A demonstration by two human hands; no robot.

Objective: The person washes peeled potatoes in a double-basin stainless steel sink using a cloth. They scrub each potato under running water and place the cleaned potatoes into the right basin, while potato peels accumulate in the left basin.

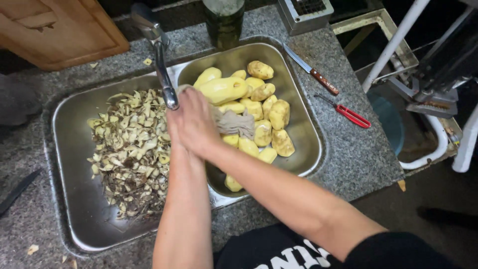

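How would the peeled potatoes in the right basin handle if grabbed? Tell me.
The peeled potatoes look glossy and bare, so they are probably slippery in the fingers. Their rounded, oblong shapes suggest they would roll or slide against the smooth metal of the right basin. Piled on one another, lifting one would likely shift its neighbours.
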